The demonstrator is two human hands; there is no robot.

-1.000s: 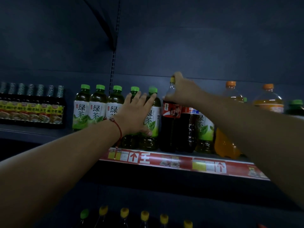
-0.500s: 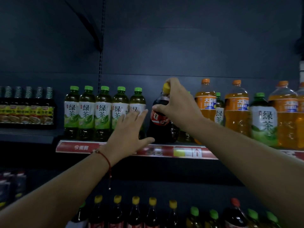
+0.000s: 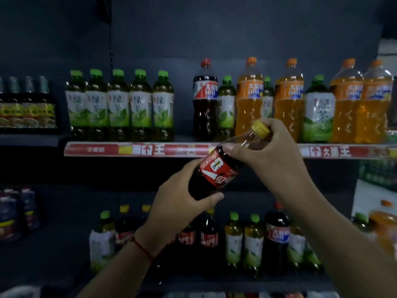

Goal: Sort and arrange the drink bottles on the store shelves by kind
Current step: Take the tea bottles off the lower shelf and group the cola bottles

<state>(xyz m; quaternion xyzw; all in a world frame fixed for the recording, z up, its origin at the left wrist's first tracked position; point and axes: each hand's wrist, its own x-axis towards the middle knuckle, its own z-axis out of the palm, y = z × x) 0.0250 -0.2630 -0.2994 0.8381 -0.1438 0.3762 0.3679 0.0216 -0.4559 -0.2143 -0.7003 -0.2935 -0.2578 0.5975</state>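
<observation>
**Cola bottle held tilted between two shelves**

Upper shelf (image 3: 137, 149) carries green tea left, mixed kinds right. The cola bottle (image 3: 217, 172) hangs before it, long axis slanting up-right. Left hand (image 3: 180, 196) grasps its base; right hand (image 3: 270, 155) grasps neck and cap, nearer the upper shelf.

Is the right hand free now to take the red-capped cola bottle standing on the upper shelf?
Probably not yet. The right hand grips the neck of the yellow-capped cola bottle, which the left hand also holds. The red-capped cola bottle itself stands unobstructed at the front.
</observation>
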